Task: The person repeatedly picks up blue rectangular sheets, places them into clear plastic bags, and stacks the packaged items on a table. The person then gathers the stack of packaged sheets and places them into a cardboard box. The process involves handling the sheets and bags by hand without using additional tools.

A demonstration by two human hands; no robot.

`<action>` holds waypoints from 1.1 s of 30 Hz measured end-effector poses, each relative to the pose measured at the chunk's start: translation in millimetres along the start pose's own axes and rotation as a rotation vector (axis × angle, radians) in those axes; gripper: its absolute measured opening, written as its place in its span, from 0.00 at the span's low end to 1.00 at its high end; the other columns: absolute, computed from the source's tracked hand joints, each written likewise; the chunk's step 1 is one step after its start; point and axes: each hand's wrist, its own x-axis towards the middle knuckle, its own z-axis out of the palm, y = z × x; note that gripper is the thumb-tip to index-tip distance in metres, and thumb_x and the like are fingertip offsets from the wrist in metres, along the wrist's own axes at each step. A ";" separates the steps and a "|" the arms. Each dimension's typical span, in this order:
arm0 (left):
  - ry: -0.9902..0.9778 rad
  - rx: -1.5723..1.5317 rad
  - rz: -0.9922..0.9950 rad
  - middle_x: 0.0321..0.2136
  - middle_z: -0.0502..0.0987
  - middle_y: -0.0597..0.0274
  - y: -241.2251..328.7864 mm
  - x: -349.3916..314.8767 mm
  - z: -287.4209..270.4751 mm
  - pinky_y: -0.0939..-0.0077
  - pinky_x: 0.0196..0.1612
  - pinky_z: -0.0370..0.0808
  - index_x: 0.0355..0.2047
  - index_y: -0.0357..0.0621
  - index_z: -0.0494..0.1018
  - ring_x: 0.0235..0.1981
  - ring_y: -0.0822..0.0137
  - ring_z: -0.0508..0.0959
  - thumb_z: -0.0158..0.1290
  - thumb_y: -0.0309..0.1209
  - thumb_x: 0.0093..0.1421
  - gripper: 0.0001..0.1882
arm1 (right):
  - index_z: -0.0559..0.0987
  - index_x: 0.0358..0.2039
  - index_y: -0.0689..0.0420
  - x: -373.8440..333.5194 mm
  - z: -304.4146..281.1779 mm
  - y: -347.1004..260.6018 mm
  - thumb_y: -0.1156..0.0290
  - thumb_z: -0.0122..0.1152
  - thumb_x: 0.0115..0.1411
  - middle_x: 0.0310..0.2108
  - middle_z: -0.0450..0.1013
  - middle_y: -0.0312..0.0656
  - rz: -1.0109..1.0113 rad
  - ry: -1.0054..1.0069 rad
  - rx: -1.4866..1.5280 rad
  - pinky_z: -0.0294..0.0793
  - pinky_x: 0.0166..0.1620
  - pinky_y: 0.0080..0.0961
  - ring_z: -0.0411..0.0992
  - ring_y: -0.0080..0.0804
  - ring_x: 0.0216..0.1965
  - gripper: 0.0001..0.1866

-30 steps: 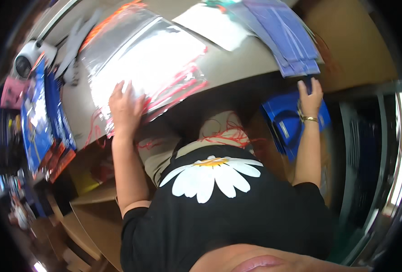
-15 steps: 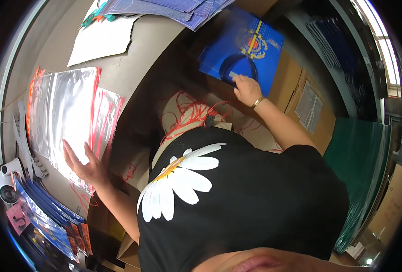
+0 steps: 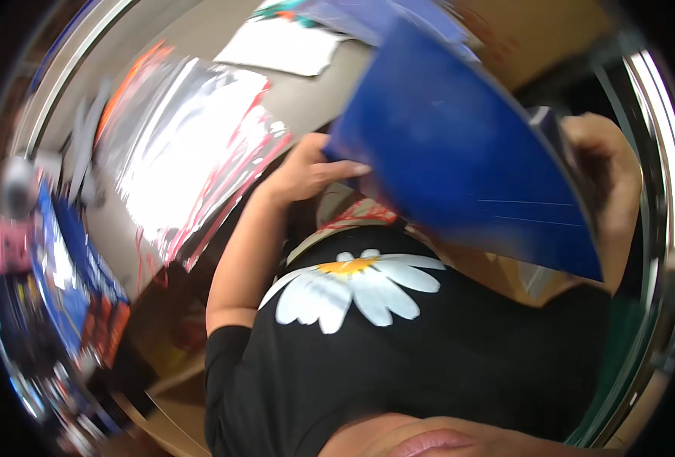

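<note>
A large blue folder (image 3: 459,145), plain but for two thin white lines on its visible face, is held up tilted in front of my chest. My left hand (image 3: 311,167) pinches its left edge, thumb on the near side. At the far right edge my right hand (image 3: 607,164) is curled around the folder, blurred and partly hidden behind it. A small greyish part shows by the right fingers; I cannot make out what it is.
On the grey table at left lies a stack of clear plastic sleeves (image 3: 189,145) with red edging. Farther back are a white sheet (image 3: 284,46) and purple-blue sheets (image 3: 345,19). Blue packets (image 3: 71,259) and a white rounded device (image 3: 17,186) stand at far left. Cardboard (image 3: 535,38) is behind.
The blue folder has been lifted from the right side and turned, its emblem no longer showing. My left hand has left the plastic sleeves and taken the folder's edge. The view has swung.
</note>
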 end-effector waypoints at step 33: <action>0.957 1.320 -0.282 0.34 0.77 0.53 -22.4 -133.3 -124.0 0.61 0.48 0.71 0.35 0.44 0.79 0.41 0.54 0.74 0.55 0.32 0.56 0.08 | 0.73 0.53 0.58 231.3 33.4 212.1 0.59 0.60 0.62 0.46 0.73 0.40 0.639 0.111 0.349 0.73 0.48 0.24 0.71 0.25 0.46 0.23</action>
